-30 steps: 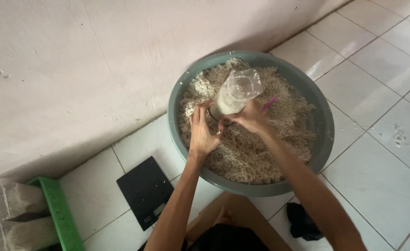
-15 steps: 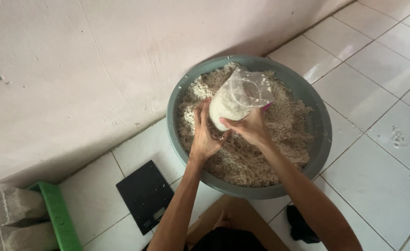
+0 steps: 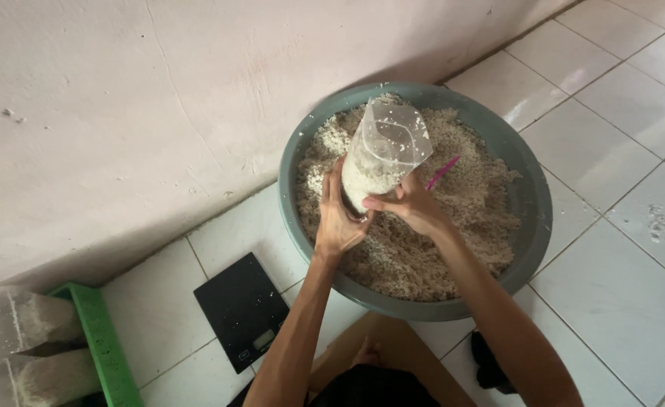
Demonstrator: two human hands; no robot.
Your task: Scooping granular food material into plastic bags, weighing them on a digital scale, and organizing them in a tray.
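**Bag stood upright over the basin**

The clear plastic bag (image 3: 383, 154) — lying tilted a second ago — now stands upright above the grey basin (image 3: 532, 203) of pale crumbly mix. Left hand (image 3: 340, 218) cups its filled base; right hand (image 3: 411, 205) fingers grip its side. A black scale (image 3: 242, 309) sits nearby on the floor.

We hold one package over the round grey-green plastic basin (image 3: 532, 196): a clear plastic bag (image 3: 383, 154), upright and leaning a little to the right, its lower half filled with whitish grain and its open top crumpled and empty. Our left hand (image 3: 340, 218) cups its base, and our right hand (image 3: 411, 205) grips it from the other side. On the white tiled floor (image 3: 611, 151), near the basin's left rim, lies a flat black rectangular kitchen scale (image 3: 243, 310) with a small pale screen (image 3: 261, 341) at its near edge; what it displays is too small to tell.
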